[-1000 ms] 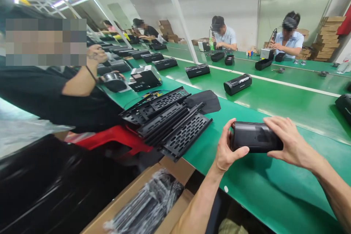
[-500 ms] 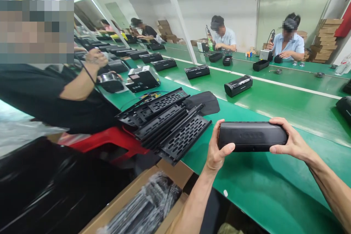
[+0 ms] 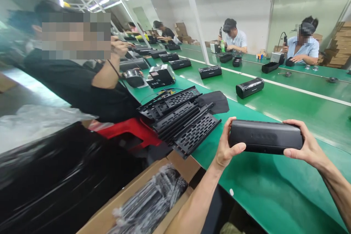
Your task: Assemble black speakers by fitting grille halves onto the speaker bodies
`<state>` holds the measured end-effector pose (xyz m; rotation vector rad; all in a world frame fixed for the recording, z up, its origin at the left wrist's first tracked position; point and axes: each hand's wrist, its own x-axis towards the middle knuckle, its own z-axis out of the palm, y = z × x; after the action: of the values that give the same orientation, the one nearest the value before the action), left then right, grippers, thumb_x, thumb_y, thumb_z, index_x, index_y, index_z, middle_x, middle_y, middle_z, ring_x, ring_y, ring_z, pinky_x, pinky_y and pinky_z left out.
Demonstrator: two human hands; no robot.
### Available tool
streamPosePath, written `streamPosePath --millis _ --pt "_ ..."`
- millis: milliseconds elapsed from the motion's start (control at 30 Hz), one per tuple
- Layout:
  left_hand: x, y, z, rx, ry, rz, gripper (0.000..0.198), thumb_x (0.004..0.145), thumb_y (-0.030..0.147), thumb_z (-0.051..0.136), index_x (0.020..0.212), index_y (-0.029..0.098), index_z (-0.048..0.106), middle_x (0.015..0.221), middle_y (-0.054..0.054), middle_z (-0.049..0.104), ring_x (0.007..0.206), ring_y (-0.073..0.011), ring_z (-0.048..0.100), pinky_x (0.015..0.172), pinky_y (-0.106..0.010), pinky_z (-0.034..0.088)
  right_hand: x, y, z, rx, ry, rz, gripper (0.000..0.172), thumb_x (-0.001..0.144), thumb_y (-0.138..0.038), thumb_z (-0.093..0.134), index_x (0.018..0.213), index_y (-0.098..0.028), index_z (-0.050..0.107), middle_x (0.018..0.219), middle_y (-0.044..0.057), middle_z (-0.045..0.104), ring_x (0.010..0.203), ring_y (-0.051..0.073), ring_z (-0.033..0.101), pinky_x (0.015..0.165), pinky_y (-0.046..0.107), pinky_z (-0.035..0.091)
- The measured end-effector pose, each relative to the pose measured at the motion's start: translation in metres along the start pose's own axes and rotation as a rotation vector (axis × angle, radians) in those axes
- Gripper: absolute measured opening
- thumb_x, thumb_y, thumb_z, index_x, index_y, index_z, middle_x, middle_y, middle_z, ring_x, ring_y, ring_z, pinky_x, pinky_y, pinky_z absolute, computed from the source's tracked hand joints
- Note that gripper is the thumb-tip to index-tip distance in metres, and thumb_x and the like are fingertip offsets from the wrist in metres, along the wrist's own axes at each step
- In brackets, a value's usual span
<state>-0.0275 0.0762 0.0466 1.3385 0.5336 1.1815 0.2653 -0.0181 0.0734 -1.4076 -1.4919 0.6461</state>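
Observation:
A black bar-shaped portable speaker (image 3: pixel 265 137) is held in front of me, lengthwise, above the green bench. My left hand (image 3: pixel 227 142) grips its left end, with the thumb on the front face. My right hand (image 3: pixel 304 140) wraps the right end, and the fingers curl over the top. Behind the speaker, the hands partly hide nothing else. To its left lies a stack of black perforated plastic panels (image 3: pixel 179 122), beside a piece of black cloth (image 3: pixel 214 101).
A co-worker in a black shirt (image 3: pixel 106 95) sits at left, holding a speaker part (image 3: pixel 133 78). Below me is an open cardboard box (image 3: pixel 181 168) of plastic-wrapped parts. Black plastic sheeting (image 3: pixel 55 175) fills the lower left. More speakers (image 3: pixel 249 87) lie on the neighbouring green belt.
The speaker has turned from a foreshortened angle to lengthwise, and it sits further right. My hands have moved with it, and the whole view has swung slightly.

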Motion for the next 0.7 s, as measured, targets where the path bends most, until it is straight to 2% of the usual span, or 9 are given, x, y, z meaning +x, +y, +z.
streamPosePath --millis 133,300,433,567,700 --pt "0.001 0.004 -0.002 0.002 -0.139 -0.045 0.104 0.069 0.051 0.091 0.154 0.031 0.036 0.14 -0.01 0.054 0.122 -0.0314 0.059 0.105 -0.042 0.05 0.004 0.011 -0.008 0.073 -0.06 0.04 0.094 0.065 -0.073 0.086 0.141 -0.03 0.051 0.143 0.013 0.061 0.118 0.035 0.064 0.09 0.041 0.057" --pt "-0.003 0.012 0.006 0.01 -0.076 0.005 0.096 0.067 0.05 0.091 0.148 0.029 0.044 0.129 -0.008 0.059 0.113 -0.0281 0.06 0.096 -0.037 0.051 0.001 0.011 -0.008 0.084 -0.046 0.025 0.095 0.065 -0.069 0.088 0.144 -0.032 0.049 0.15 0.012 0.057 0.124 0.036 0.061 0.098 0.043 0.054" --pt "-0.005 0.011 0.011 -0.014 -0.029 0.042 0.094 0.065 0.05 0.09 0.145 0.028 0.046 0.124 -0.007 0.06 0.107 -0.0263 0.059 0.091 -0.036 0.05 0.0 0.009 -0.006 0.089 0.001 0.015 0.092 0.063 -0.068 0.09 0.14 -0.033 0.052 0.148 0.01 0.058 0.127 0.036 0.059 0.102 0.043 0.051" --pt "-0.002 0.009 0.003 0.029 -0.077 -0.009 0.095 0.066 0.05 0.09 0.146 0.029 0.042 0.131 -0.008 0.055 0.11 -0.0265 0.058 0.092 -0.036 0.049 0.005 0.013 -0.009 0.115 -0.071 0.073 0.094 0.063 -0.068 0.09 0.141 -0.032 0.051 0.145 0.011 0.06 0.121 0.035 0.062 0.094 0.042 0.054" --pt "0.003 0.009 -0.003 0.06 -0.118 -0.029 0.09 0.066 0.048 0.089 0.142 0.028 0.047 0.131 -0.008 0.055 0.11 -0.0269 0.057 0.092 -0.037 0.05 0.006 0.015 -0.005 0.124 -0.07 0.072 0.093 0.064 -0.066 0.09 0.14 -0.031 0.051 0.142 0.011 0.06 0.12 0.034 0.061 0.096 0.042 0.053"
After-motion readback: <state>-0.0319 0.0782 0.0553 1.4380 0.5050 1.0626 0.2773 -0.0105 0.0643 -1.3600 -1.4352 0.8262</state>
